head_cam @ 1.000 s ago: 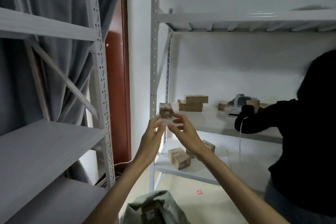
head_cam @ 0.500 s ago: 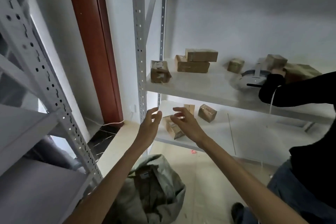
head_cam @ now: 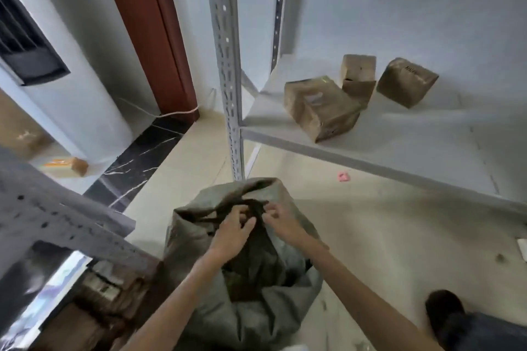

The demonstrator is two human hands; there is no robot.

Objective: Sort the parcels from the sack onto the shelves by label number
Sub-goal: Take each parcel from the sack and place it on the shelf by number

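Note:
A grey-green sack [head_cam: 199, 239] stands on the floor directly below me, its dark mouth open at the top. My left hand [head_cam: 232, 226] and my right hand [head_cam: 281, 221] are side by side at that mouth, fingers curled into the folded fabric of the rim. What lies inside the sack is dark and hidden. Three brown cardboard parcels sit on the low white shelf [head_cam: 370, 161] ahead to the right: a large one [head_cam: 322, 108] at the front, a small one [head_cam: 358, 77] behind it and another [head_cam: 406, 81] further right.
The shelf's perforated grey upright [head_cam: 225, 65] rises just beyond the sack. A second grey rack [head_cam: 57, 216] juts in at the left, with a small parcel [head_cam: 77, 165] low behind it. Another person's dark shoe [head_cam: 443, 308] is at the lower right. A pink scrap [head_cam: 343, 176] lies on the floor.
My view has swung down from the shelves to the sack. Both hands, which were raised and empty in front of the shelf, have dropped onto the sack's mouth.

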